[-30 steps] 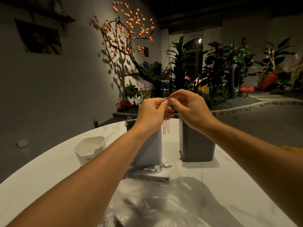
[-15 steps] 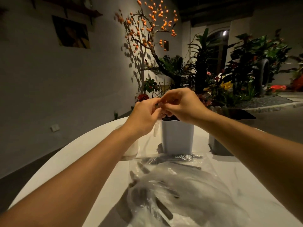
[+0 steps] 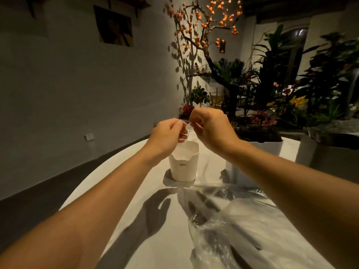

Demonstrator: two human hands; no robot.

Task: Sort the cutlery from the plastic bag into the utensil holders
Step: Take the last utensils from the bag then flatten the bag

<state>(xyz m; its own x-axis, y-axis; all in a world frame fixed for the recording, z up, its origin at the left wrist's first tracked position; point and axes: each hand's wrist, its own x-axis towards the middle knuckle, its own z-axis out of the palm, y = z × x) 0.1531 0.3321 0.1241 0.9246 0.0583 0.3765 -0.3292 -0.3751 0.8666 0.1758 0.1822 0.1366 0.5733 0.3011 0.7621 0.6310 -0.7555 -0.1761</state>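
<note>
- Head view: the left hand (image 3: 167,133) and the right hand (image 3: 210,127) meet above the white cup holder (image 3: 184,164), fingers of both curled in, pinching a small clear plastic piece (image 3: 187,129) between them.
- What the clear piece is cannot be made out; it hangs just over the holder's open mouth.
- White cup holder stands toward the far edge of the tabletop (image 3: 155,239), upright, with small dark lettering on its front.
- A second white holder (image 3: 268,146) sits further right along the far edge, partly hidden by the right forearm; a dark grey holder (image 3: 330,156) stands beyond it near the far right corner.
- Plastic bag (image 3: 233,226) lies crumpled on the near right part of the tabletop, dark cutlery shapes showing through it.
- Beyond the table, a branch with orange berries (image 3: 204,26) and potted plants (image 3: 281,90) stand against the wall.
</note>
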